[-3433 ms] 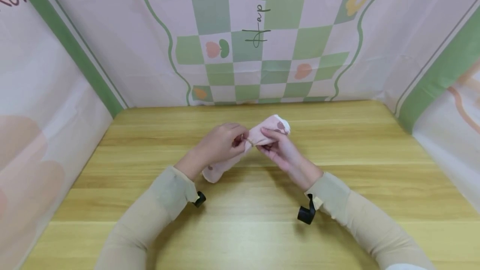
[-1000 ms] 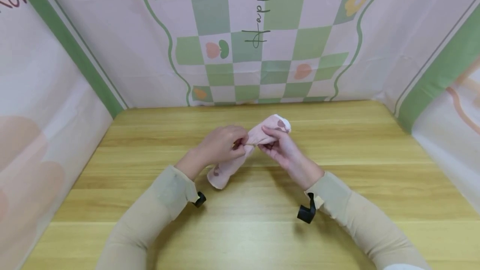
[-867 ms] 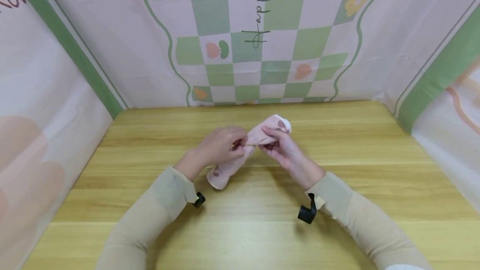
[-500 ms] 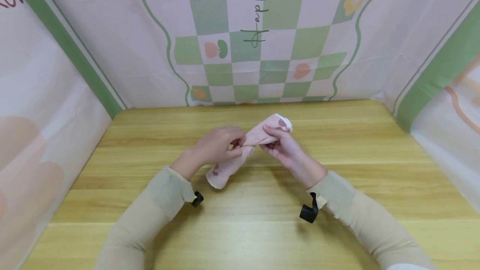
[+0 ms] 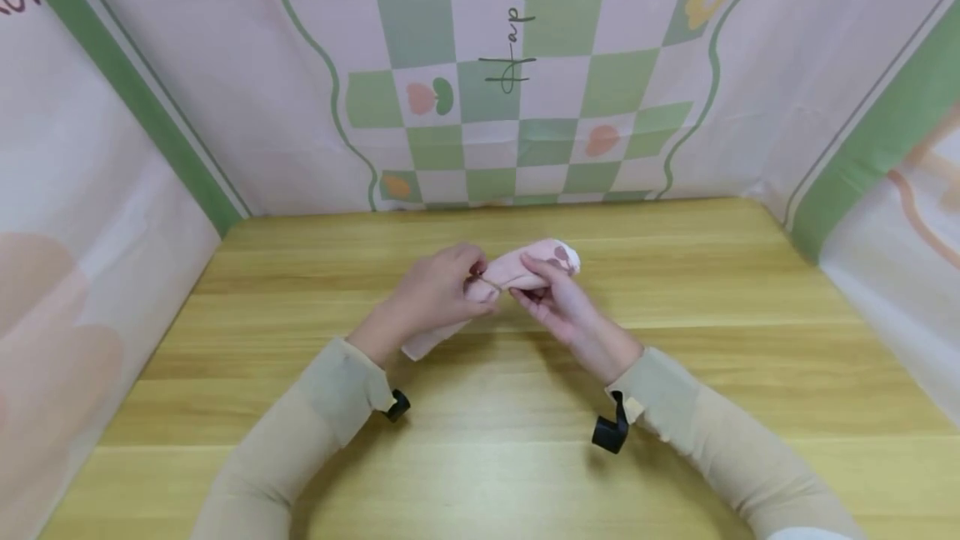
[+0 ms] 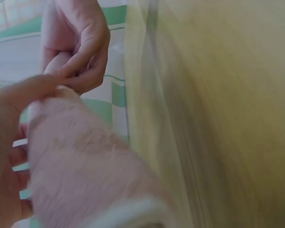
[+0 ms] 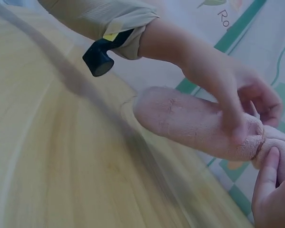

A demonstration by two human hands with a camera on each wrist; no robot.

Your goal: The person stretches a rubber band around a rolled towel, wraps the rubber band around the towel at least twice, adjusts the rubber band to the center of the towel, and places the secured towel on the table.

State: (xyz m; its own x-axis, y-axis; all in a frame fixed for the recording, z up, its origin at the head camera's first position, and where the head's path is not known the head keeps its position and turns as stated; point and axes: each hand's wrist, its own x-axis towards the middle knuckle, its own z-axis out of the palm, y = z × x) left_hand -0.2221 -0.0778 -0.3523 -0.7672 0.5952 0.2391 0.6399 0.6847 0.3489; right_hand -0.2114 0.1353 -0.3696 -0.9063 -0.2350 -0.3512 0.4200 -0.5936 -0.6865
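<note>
A pink towel [image 5: 517, 265] with brown markings is rolled into a long bundle, held above the table. Round its middle runs a thin tan band [image 5: 491, 282], which pinches the cloth in. My left hand [image 5: 431, 294] grips the roll just left of the band, thumb on the near side and fingers over the far side. On the other half, my right hand [image 5: 573, 315] holds the towel with its thumb on top. The left wrist view shows the roll's pale-edged end [image 6: 132, 211] up close. The right wrist view shows the band [image 7: 260, 149] between both hands.
Beneath the hands lies a wood-grain table [image 5: 480, 457]. A green and white checked cloth [image 5: 555, 90] hangs along its back edge, with cloth walls at both sides. A small black wrist camera [image 5: 611, 433] hangs from the right sleeve, another [image 5: 397, 405] from the left.
Half a second ago the left fingers pulled the band out to the left; now it lies against the roll. The left hand has wrapped round the towel, whose near-left half has swung up and left.
</note>
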